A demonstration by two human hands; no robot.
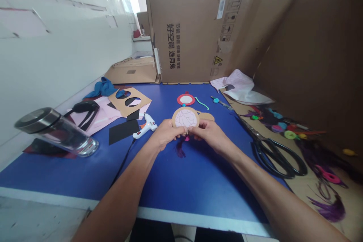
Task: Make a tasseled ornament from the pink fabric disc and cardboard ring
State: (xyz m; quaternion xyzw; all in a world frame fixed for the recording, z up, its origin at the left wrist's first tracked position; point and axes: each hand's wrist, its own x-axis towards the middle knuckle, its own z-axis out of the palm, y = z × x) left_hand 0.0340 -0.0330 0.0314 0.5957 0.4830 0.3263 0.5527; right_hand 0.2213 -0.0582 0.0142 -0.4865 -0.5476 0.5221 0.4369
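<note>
A round cardboard disc (185,118) — white paper face, thin pink lines — held up, purple tassel (180,148) dangling beneath.

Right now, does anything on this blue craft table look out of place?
Yes: the glass bottle with a metal cap lies on its side near the pink paper, at the table's left. A bottle usually stands upright, so it looks odd among the craft materials.

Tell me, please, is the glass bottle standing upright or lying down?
Lying down: the glass bottle rests lengthwise on its side, with its metal cap pointing left.
</note>
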